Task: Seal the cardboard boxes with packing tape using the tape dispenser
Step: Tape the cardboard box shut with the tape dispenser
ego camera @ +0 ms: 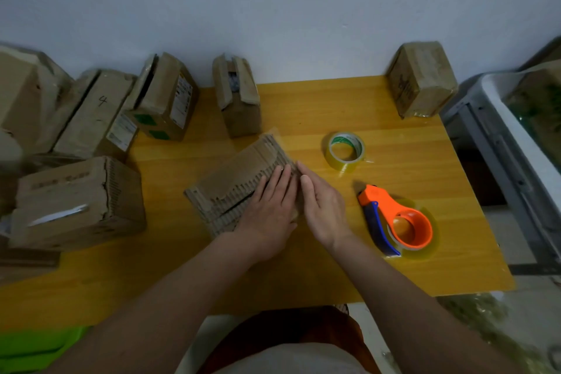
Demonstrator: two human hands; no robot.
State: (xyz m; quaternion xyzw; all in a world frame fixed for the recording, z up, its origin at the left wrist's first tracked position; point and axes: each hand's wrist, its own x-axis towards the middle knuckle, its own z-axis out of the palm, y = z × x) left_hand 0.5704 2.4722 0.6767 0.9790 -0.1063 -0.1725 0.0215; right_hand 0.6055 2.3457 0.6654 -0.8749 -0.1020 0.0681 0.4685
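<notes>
A worn cardboard box [236, 173] with torn, corrugated top flaps lies in the middle of the yellow table [394, 118]. My left hand [270, 212] rests flat on its near right flaps, fingers together. My right hand [321, 206] presses against the box's right end, fingers extended. The orange tape dispenser [400, 222] with a blue handle lies on the table to the right of my hands, untouched. A loose roll of clear tape [344, 150] with a green core label stands behind it.
Several cardboard boxes line the table's back and left: a large one [79, 203] at the left, two taped ones [164, 97] behind, an open-topped one [238, 94] at centre back, another [420, 79] at back right. A grey metal frame [501, 136] stands right of the table.
</notes>
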